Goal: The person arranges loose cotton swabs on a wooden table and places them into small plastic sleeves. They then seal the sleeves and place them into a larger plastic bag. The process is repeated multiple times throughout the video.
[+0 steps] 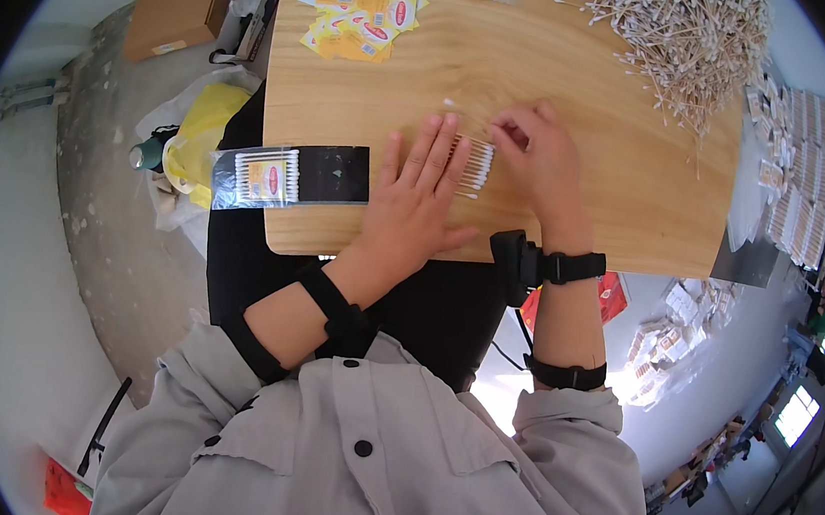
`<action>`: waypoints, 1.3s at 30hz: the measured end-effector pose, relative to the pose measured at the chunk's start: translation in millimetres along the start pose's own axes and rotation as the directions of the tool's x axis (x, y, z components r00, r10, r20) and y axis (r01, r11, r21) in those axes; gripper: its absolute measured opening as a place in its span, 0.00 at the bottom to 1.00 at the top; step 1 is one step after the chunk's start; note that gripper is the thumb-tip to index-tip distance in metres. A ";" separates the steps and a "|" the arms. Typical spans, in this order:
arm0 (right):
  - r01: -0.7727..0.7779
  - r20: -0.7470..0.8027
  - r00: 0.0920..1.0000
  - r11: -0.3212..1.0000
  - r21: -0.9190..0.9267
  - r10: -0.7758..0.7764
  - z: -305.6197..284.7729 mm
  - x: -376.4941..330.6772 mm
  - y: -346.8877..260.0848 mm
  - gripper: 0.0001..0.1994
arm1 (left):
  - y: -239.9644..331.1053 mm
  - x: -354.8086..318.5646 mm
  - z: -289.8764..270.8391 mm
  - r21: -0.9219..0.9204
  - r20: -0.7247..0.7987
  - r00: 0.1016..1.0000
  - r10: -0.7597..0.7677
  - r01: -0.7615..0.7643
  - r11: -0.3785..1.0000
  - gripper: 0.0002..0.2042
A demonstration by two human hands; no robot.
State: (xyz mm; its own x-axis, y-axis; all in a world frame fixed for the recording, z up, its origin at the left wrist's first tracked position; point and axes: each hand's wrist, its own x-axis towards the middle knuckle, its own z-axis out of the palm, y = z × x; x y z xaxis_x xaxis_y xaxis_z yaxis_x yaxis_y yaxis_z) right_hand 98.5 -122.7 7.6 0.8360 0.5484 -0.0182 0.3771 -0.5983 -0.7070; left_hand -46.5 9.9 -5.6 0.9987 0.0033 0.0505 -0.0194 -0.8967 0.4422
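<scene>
From the head view: my left hand [408, 205] lies flat, fingers slightly spread and pointing to the far side, over the left part of a small row of cotton swabs [480, 169] near the middle of the tabletop [642, 181]. The row sits between my two hands. Each swab's long axis runs roughly left to right, white tips showing on the right, while the row itself stretches from near to far. My left hand is the nearer one, its fingers covering the sticks' left part; my right hand [540, 160] stands just beside the tips, at the row's far right, thumb and fingers curled to a narrow pinch. Whether a swab sits in that pinch, I cannot tell. One loose white tip [449, 102] shows just beyond my left fingertips.

To the left of my left hand, a black strip [336, 175] lies lengthwise from left to right, and a clear packet [224, 182] of swabs with a yellow label [266, 180] at its left end juts past the tabletop's left edge. Far to the right spreads a heap of loose swabs [672, 33]; far left, yellow cards [361, 26] overlap in a pile.
</scene>
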 end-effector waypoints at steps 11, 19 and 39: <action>0.084 -0.426 0.844 0.703 0.706 0.326 61.2 -35.7 -7.5 0.18 | -16.1 0.1 -10.4 -0.073 -0.060 0.990 -0.128 0.124 0.990 0.61; 0.157 -0.310 0.926 0.527 0.835 0.215 92.0 -31.2 -7.7 0.25 | -11.0 -5.7 -5.3 0.035 -0.029 0.999 -0.037 0.038 0.999 0.56; -0.036 -0.192 0.977 0.965 0.260 0.089 85.4 -17.9 -63.8 0.08 | -43.4 -61.7 -33.6 0.058 -0.024 0.983 -0.180 0.181 0.982 0.56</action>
State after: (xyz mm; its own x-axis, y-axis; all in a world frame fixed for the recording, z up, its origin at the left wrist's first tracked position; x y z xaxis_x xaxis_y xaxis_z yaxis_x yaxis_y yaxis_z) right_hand 25.4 -44.5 -7.3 0.9269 0.3711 0.0551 0.2298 -0.4454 -0.8653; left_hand -108.9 63.5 2.2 0.9845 0.1753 -0.0089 0.1648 -0.9054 0.3913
